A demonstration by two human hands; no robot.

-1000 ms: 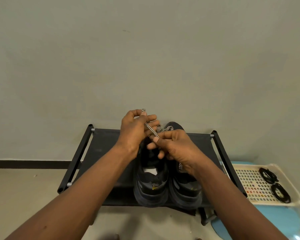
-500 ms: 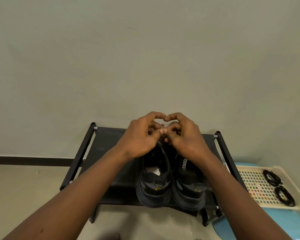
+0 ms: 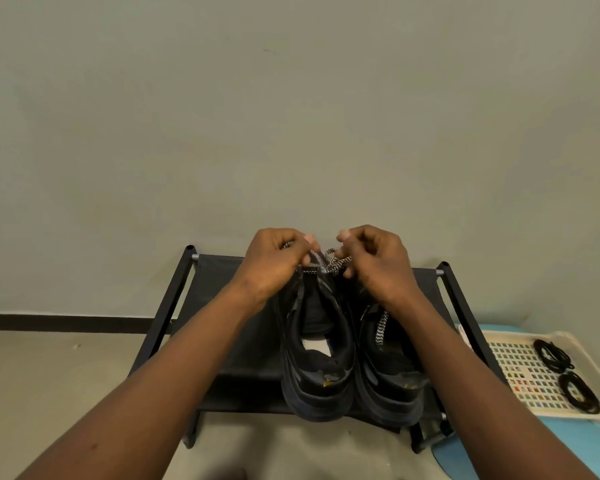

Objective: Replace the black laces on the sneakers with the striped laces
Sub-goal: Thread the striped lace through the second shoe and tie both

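Both busy: your left hand and right hand, fingers curled, pinch black-and-white striped woven lace above black chunky sneakers, back edge of black fabric shoe rack. Lace likely soft, limp, light; hold near tips.

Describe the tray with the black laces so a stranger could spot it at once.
Find the black shoe rack against the grey wall. Right of it, on a blue surface, lies a cream tray with a perforated grid floor. It alone holds two coiled black laces.
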